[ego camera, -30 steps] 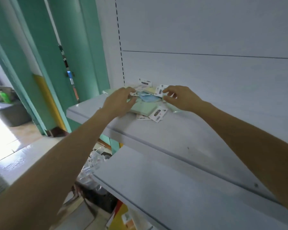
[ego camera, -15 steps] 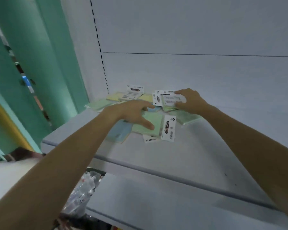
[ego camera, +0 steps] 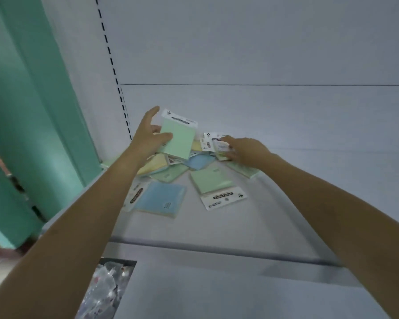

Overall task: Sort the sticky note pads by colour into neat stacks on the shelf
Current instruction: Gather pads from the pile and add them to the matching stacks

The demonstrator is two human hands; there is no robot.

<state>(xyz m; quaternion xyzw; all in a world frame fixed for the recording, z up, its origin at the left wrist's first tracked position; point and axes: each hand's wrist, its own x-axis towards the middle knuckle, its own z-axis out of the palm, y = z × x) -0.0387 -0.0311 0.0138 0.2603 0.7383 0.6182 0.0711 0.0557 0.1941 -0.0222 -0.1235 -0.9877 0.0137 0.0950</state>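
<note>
A loose heap of packaged sticky note pads lies at the back left of the grey shelf [ego camera: 274,217]. My left hand [ego camera: 148,137] holds a green pad [ego camera: 179,139] lifted above the heap, its white header card pointing away. My right hand [ego camera: 244,149] rests on the heap's right side, fingers pinching a pad with a white header card [ego camera: 213,142]. In front lie a blue pad [ego camera: 161,199] and a green pad [ego camera: 211,181] with its card toward me. A yellow pad [ego camera: 153,165], another blue pad [ego camera: 198,161] and more green ones sit underneath.
The shelf's white back panel [ego camera: 263,54] has a slotted upright [ego camera: 115,72] at its left. A teal wall or door [ego camera: 28,111] stands left of the shelf. A lower shelf [ego camera: 217,291] juts out below, with crumpled clear plastic [ego camera: 104,288] beside it.
My left hand has picked a green pad up off the heap and raised it. My right hand stays on the right-hand pads. The camera has moved closer and lower.
</note>
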